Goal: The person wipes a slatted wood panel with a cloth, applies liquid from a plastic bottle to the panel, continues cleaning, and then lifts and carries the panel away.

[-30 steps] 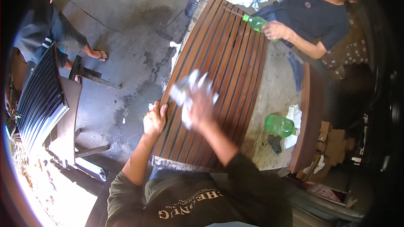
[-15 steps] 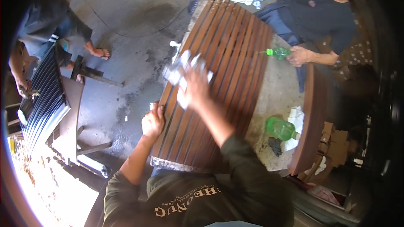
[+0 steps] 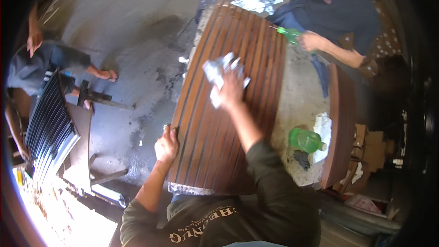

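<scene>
A long brown slatted wooden panel [image 3: 206, 142] lies before me on a pale, rough-topped support. My right hand [image 3: 232, 87], slightly blurred, presses a crumpled white cloth [image 3: 214, 72] onto the slats around the panel's middle. At the left edge my left hand [image 3: 167, 147] is closed, fingers curled against the panel's side. A small pale spot shows at its top, too small to make out. Across the panel, a co-worker's hand [image 3: 313, 41] holds a green plastic bottle [image 3: 290, 34] tilted over the far right slats. That person's other arm reaches to a white patterned cloth [image 3: 258, 1].
Right of the panel, a green bottle [image 3: 305, 140] lies beside white paper [image 3: 323, 128] and a dark scrap [image 3: 302, 159]. A brown board [image 3: 339, 128] stands beyond. A blue-capped bottle [image 3: 209, 1] is at the far end. Left, another person handles a dark slatted panel [image 3: 50, 123].
My right hand has moved the white cloth from the left edge inward over the slats. My left hand stays at the edge. The view has shifted slightly. The left person's raised hand is lower.
</scene>
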{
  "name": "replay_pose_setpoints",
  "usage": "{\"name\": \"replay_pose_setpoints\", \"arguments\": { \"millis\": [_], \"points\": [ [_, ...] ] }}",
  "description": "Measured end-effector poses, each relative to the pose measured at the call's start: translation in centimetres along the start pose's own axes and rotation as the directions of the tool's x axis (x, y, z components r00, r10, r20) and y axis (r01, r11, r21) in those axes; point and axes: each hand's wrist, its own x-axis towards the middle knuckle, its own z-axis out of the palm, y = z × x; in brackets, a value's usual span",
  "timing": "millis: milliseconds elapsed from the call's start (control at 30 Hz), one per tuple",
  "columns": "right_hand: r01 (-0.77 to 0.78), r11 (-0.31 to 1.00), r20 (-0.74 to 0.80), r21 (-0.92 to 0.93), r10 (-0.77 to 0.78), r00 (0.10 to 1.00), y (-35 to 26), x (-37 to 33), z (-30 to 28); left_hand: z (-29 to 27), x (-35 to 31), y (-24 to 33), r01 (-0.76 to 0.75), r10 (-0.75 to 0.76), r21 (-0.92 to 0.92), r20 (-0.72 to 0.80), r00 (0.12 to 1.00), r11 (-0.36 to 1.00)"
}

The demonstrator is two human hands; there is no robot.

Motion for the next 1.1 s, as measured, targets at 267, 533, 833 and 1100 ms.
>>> {"name": "replay_pose_setpoints", "arguments": {
  "millis": [267,533,833,1100],
  "points": [
    [-0.317,0.931,0.042,-0.18,0.329,0.943,11.3,-5.2,-3.7,-1.0,-0.5,0.6,-0.055,0.056,0.013,-0.039,0.998,0.998],
    [0.052,0.995,-0.084,0.09,-0.044,0.995,1.1,3.2,-0.3,1.2,0.1,-0.8,0.004,0.004,0.1,-0.078,0.997,0.995],
    [-0.349,0.934,0.007,-0.078,0.351,0.936,14.0,-2.6,-4.3,-0.1,-0.4,1.0,0.005,-0.002,0.067,-0.043,0.999,0.998],
    [0.001,0.976,0.123,-0.217,0.027,0.992,1.9,1.6,-3.5,-0.7,0.0,-0.6,-0.024,0.03,0.099,-0.066,0.997,0.995]
  ]
}}
